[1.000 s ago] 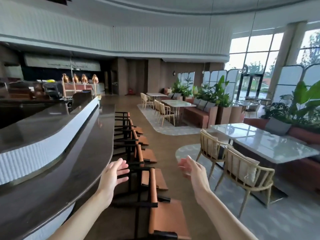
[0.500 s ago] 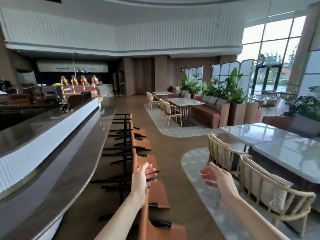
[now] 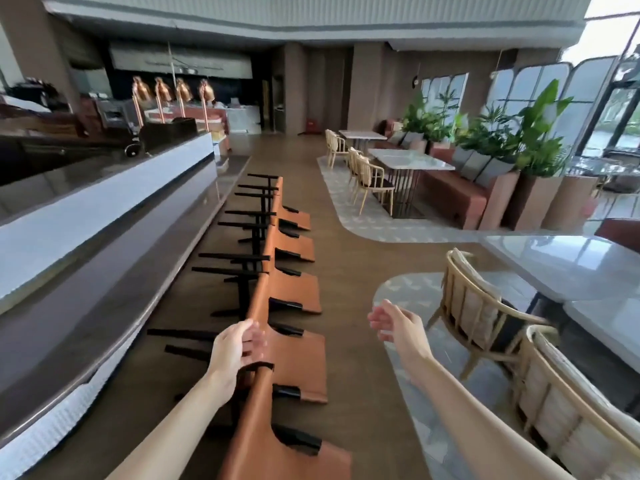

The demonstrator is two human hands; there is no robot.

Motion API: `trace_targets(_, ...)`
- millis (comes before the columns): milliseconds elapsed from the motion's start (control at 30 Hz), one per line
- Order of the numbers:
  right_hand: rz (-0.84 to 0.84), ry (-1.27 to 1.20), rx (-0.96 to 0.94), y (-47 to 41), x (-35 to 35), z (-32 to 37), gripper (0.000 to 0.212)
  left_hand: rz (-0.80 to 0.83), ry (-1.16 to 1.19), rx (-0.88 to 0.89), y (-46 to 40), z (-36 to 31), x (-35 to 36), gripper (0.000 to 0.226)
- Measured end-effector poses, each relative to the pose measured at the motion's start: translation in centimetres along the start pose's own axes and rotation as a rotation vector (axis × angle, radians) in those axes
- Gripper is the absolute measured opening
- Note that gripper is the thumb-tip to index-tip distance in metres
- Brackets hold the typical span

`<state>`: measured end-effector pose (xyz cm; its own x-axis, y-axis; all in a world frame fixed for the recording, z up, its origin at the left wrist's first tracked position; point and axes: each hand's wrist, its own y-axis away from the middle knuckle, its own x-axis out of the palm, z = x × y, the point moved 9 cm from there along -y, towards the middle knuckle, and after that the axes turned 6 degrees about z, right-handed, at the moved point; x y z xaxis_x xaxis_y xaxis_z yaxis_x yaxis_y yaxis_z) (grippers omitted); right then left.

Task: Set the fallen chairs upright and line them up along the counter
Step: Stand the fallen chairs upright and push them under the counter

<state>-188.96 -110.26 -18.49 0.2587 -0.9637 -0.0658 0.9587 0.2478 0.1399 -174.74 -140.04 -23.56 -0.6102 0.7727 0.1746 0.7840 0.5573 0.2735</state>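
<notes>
Several brown leather bar chairs with black legs lie tipped on their backs in a row along the dark counter (image 3: 104, 278), legs pointing towards it. The nearest chair (image 3: 277, 455) is at the bottom centre, the second chair (image 3: 301, 362) just beyond it, and further chairs (image 3: 294, 292) run away from me. My left hand (image 3: 235, 351) hovers at the upright seat edge between the nearest and second chairs, fingers loose and blurred; I cannot tell if it touches. My right hand (image 3: 391, 323) is open in the air over the floor, to the right of the row.
Two wicker armchairs (image 3: 485, 317) and a marble table (image 3: 571, 268) stand close on my right. More tables, a red bench (image 3: 457, 195) and large plants line the windows. A wooden aisle (image 3: 346, 258) runs between the chair row and the seating.
My view has shifted right and tilted down along the chair row. My left hand has gone from beside the counter to the seat edge of the near chairs. The right hand stays open.
</notes>
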Motion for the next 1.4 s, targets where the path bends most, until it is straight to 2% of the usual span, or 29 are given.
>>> trace_targets(133,0.153,0.049,0.063,-12.3,2.4,-1.9,0.03,-0.196,0.073,-0.015,-7.6,2.2,-1.7,0.029)
trace_targets(233,0.256,0.105,0.11,-20.8,4.6,-3.6,0.031,-0.363,0.152,-0.093,-11.3,5.6,-2.7,0.029)
trace_targets(433,0.481,0.233,0.261,-30.6,11.8,-9.9,0.029,-0.628,0.262,-0.214,-11.0,13.4,-3.2,0.025)
trace_targets(667,0.784,0.333,0.368,-28.7,17.1,-19.1,0.033,-0.895,0.385,-0.348,-5.2,19.9,-0.8,0.026)
trace_targets(867,1.018,0.396,0.378,-24.4,18.0,-20.6,0.037,-0.939,0.485,-0.294,-6.2,20.8,4.9,0.024)
trace_targets(1000,1.074,0.38,0.423,-23.5,14.9,-22.4,0.034,-1.012,0.537,-0.361,-5.3,26.2,9.2,0.026)
trace_targets(1167,1.036,0.524,0.631,-25.6,10.1,-28.8,0.037,-1.098,0.663,-0.544,-2.8,34.7,15.2,0.028)
trace_targets(1267,1.052,0.605,0.725,-27.3,10.2,-33.5,0.039,-1.212,0.76,-0.545,-3.4,38.8,16.1,0.026)
trace_targets(1400,1.152,0.701,0.722,-27.7,12.2,-38.8,0.039,-1.248,0.854,-0.513,-6.6,42.7,16.3,0.024)
